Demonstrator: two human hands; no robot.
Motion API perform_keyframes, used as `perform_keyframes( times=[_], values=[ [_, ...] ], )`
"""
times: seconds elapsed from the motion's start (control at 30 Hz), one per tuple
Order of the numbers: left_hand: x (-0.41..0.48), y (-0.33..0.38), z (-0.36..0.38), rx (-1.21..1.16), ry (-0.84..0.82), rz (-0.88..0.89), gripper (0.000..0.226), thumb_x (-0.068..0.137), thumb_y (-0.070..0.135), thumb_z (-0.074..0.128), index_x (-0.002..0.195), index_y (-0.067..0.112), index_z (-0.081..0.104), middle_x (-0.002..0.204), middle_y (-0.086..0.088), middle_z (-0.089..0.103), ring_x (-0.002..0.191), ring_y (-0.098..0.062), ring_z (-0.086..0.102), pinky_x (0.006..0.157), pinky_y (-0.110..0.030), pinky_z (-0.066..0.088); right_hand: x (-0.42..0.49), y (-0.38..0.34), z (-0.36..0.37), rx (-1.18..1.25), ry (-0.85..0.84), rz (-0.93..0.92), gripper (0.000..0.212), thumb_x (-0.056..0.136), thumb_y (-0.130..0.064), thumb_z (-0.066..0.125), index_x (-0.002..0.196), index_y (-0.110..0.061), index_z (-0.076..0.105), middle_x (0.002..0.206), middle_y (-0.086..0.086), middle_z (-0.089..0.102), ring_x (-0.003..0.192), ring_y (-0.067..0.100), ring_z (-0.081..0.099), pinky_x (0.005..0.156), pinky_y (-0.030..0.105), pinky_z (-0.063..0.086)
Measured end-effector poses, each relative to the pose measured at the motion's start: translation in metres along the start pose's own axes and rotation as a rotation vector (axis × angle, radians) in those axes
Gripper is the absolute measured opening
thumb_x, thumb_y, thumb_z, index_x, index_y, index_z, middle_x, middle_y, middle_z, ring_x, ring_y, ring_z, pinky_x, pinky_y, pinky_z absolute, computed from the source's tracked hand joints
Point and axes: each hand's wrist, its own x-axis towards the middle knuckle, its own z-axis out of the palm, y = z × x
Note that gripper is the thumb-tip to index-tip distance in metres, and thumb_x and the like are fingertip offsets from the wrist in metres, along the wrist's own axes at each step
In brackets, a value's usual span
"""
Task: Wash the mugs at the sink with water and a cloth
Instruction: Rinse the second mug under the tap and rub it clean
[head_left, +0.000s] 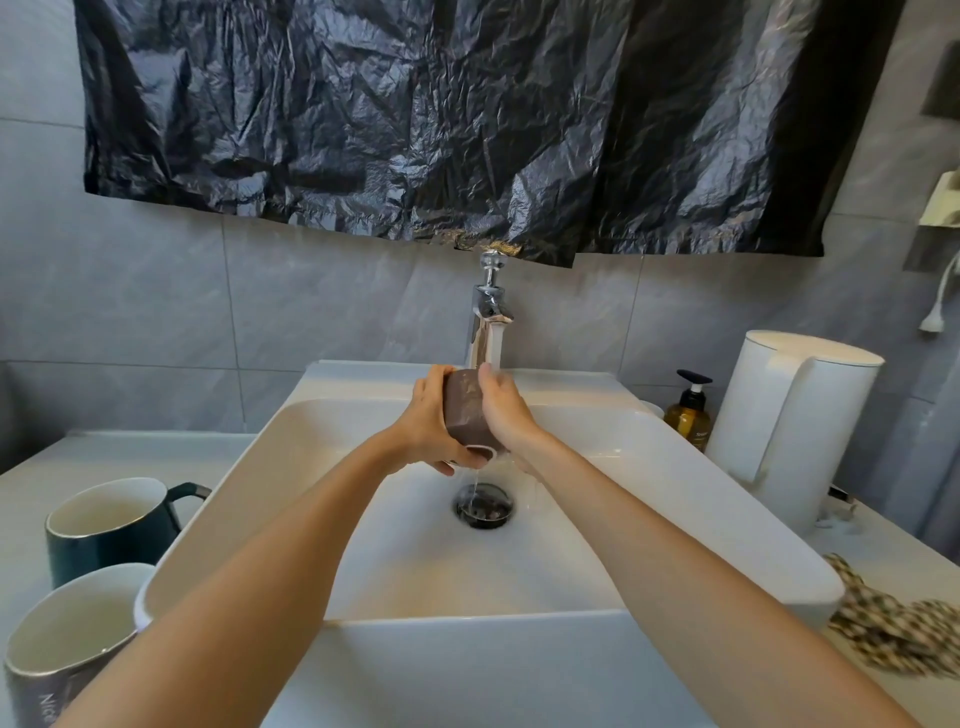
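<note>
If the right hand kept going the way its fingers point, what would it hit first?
Probably the chrome tap: the right hand, gripping the brown mug, has its fingertips just below it. Depth is hard to judge, though.

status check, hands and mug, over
Left hand and right hand both grip the brown mug under the running tap. Rim tipped down, water draining. Checked cloth untouched on counter right. Nothing in the way.
</note>
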Motion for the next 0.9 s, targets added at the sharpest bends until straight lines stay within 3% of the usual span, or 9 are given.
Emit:
perform_keyframes(
  times=[0.13, 0.2, 0.27, 0.33, 0.47, 0.57, 0.7, 0.8, 0.9],
  values=[
    [0.001, 0.002, -0.007, -0.114, 0.134, -0.051, 0.094, 0.061, 0.001, 0.087, 0.130, 0.023, 0.027, 0.124, -0.003, 0.029, 0.111, -0.030, 0.051, 0.057, -0.039, 0.060, -0.012, -0.002, 0.000, -0.321, 0.026, -0.259, 0.045, 0.104, -0.034, 0.031, 0.145, -0.019, 0.037, 0.139, 0.006, 0.051, 0.123, 0.027, 0.051, 0.104, 0.041, 0.042],
    [0.001, 0.001, -0.009, -0.138, 0.158, -0.055, 0.096, 0.060, 0.003, 0.088, 0.130, 0.024, 0.026, 0.125, -0.002, 0.028, 0.111, -0.030, 0.051, 0.058, -0.041, 0.061, -0.013, -0.001, -0.010, -0.382, 0.153, -0.368, 0.038, 0.099, -0.034, 0.047, 0.134, -0.021, 0.056, 0.129, 0.003, 0.062, 0.116, 0.023, 0.057, 0.097, 0.033, 0.046],
    [0.000, 0.001, -0.011, -0.152, 0.138, -0.054, 0.095, 0.059, 0.003, 0.089, 0.127, 0.027, 0.027, 0.127, -0.003, 0.029, 0.111, -0.030, 0.052, 0.059, -0.042, 0.061, -0.011, 0.005, -0.021, -0.327, 0.302, -0.428, 0.023, 0.092, -0.029, 0.059, 0.106, -0.021, 0.074, 0.104, -0.002, 0.073, 0.100, 0.018, 0.065, 0.084, 0.028, 0.050],
    [-0.001, 0.001, -0.012, -0.202, 0.087, -0.046, 0.095, 0.057, 0.002, 0.089, 0.124, 0.031, 0.029, 0.130, -0.006, 0.033, 0.110, -0.031, 0.054, 0.058, -0.040, 0.060, -0.004, 0.010, -0.031, -0.219, 0.361, -0.374, 0.015, 0.088, -0.024, 0.062, 0.092, -0.017, 0.076, 0.092, -0.001, 0.074, 0.091, 0.018, 0.066, 0.076, 0.026, 0.050],
    [-0.002, 0.001, -0.010, -0.230, -0.015, -0.017, 0.096, 0.056, 0.001, 0.090, 0.124, 0.031, 0.029, 0.130, -0.006, 0.036, 0.106, -0.029, 0.058, 0.058, -0.038, 0.059, 0.005, 0.011, -0.037, -0.008, 0.231, -0.104, 0.030, 0.093, -0.030, 0.058, 0.116, -0.011, 0.060, 0.111, 0.004, 0.059, 0.096, 0.016, 0.056, 0.081, 0.025, 0.044],
    [-0.003, 0.002, -0.008, -0.231, -0.087, -0.023, 0.100, 0.057, 0.000, 0.089, 0.128, 0.031, 0.027, 0.128, -0.004, 0.040, 0.105, -0.030, 0.060, 0.063, -0.044, 0.060, 0.012, 0.019, -0.032, 0.047, 0.081, 0.095, 0.037, 0.094, -0.042, 0.052, 0.110, -0.009, 0.059, 0.103, 0.006, 0.059, 0.091, 0.024, 0.061, 0.079, 0.035, 0.052],
    [-0.004, 0.004, -0.010, -0.227, -0.090, -0.066, 0.098, 0.060, 0.002, 0.089, 0.128, 0.031, 0.025, 0.124, -0.001, 0.045, 0.108, -0.027, 0.060, 0.073, -0.045, 0.060, 0.011, 0.015, -0.034, 0.323, -0.021, 0.119, 0.029, 0.100, -0.032, 0.048, 0.089, -0.009, 0.061, 0.073, 0.004, 0.066, 0.066, 0.014, 0.060, 0.061, 0.024, 0.048],
    [-0.005, 0.008, -0.008, -0.183, -0.087, -0.058, 0.098, 0.058, 0.016, 0.092, 0.128, 0.029, 0.025, 0.126, 0.001, 0.046, 0.111, -0.017, 0.057, 0.074, -0.032, 0.059, 0.008, 0.007, -0.040, 0.393, -0.029, 0.072, 0.030, 0.102, -0.024, 0.044, 0.074, -0.015, 0.050, 0.036, -0.011, 0.039, 0.035, 0.003, 0.035, 0.039, 0.016, 0.028],
    [-0.002, 0.014, 0.002, -0.146, 0.019, -0.027, 0.091, 0.054, 0.050, 0.088, 0.124, 0.032, 0.033, 0.124, 0.000, 0.044, 0.112, -0.015, 0.055, 0.073, -0.026, 0.055, 0.005, 0.003, -0.036, 0.349, -0.032, 0.022, 0.035, 0.102, -0.024, 0.044, 0.068, -0.017, 0.043, 0.034, -0.013, 0.031, 0.039, 0.005, 0.027, 0.042, 0.018, 0.024]
  ],
)
